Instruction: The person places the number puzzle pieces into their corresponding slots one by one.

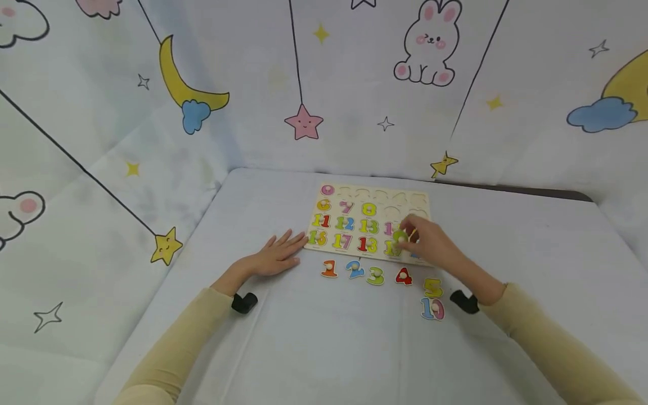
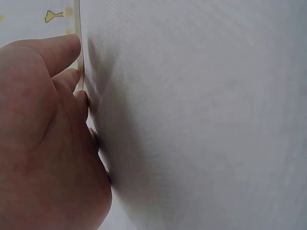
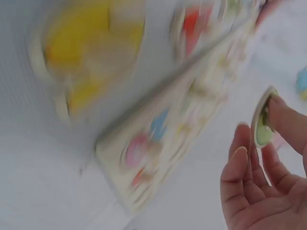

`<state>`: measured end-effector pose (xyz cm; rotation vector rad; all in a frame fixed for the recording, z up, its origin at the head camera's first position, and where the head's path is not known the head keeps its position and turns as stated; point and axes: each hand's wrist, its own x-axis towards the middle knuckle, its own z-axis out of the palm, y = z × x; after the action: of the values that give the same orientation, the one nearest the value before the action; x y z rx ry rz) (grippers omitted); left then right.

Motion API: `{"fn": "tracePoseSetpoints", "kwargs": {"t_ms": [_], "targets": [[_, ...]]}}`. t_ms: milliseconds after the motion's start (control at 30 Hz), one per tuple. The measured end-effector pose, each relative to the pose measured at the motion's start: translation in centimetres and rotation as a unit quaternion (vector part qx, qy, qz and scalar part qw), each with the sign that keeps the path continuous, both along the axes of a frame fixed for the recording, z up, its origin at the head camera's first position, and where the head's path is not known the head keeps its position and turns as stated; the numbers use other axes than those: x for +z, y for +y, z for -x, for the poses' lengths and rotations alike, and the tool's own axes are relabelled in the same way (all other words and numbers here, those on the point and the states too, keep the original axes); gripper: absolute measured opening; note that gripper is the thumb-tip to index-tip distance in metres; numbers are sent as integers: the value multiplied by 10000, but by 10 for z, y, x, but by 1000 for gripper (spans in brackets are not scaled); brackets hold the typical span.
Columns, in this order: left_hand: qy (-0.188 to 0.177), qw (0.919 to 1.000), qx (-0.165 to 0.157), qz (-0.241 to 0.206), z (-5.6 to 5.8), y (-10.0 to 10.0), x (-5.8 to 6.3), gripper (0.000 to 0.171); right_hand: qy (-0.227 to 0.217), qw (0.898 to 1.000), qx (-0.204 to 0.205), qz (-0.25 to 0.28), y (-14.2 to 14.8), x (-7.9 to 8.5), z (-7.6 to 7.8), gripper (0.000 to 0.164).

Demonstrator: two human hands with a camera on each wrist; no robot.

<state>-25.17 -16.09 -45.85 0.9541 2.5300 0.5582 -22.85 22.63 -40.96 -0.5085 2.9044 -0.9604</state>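
Over the lower right of the wooden number puzzle board [image 1: 360,254], my right hand [image 1: 434,242] pinches a green number piece [image 3: 263,125] between thumb and fingers. In the right wrist view the piece is seen nearly edge-on, off the board, so its numeral is hidden. My left hand [image 1: 273,257] lies with fingers spread on the table, fingertips at the board's left edge. Colored number pieces with knobs fill the lower rows and part of the second. Bare recesses [image 1: 381,196] show along the top row after a pink 0 [image 1: 327,190], and to the right of the green 8 [image 1: 369,209].
In front of the board lie loose pieces: an orange 1 [image 1: 329,269], blue 2 [image 1: 355,269], green 3 [image 1: 375,275], red 4 [image 1: 403,276], yellow 5 [image 1: 432,287] and a blue-and-pink 10 [image 1: 432,309]. Behind the white table [image 1: 314,349] hangs a cartoon-printed cloth [image 1: 243,50].
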Motion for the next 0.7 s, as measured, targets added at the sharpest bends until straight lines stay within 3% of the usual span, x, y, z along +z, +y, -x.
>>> {"fn": "tracePoseSetpoints", "kwargs": {"t_ms": [133,233,500,700], "targets": [[-31,10000,-19,-61,0,0,-3,58,-82,9980,-484,408,21,-6,48,35],[-20,10000,-81,-24,-1,1,-5,59,-253,9958,-655,590,30,-14,69,38],[-38,10000,-13,22,-1,-1,-2,58,-306,9969,-686,241,24,-30,101,38],[-42,10000,-9,-28,1,-3,0,59,-570,9954,-769,-92,9,-34,114,37]]}}
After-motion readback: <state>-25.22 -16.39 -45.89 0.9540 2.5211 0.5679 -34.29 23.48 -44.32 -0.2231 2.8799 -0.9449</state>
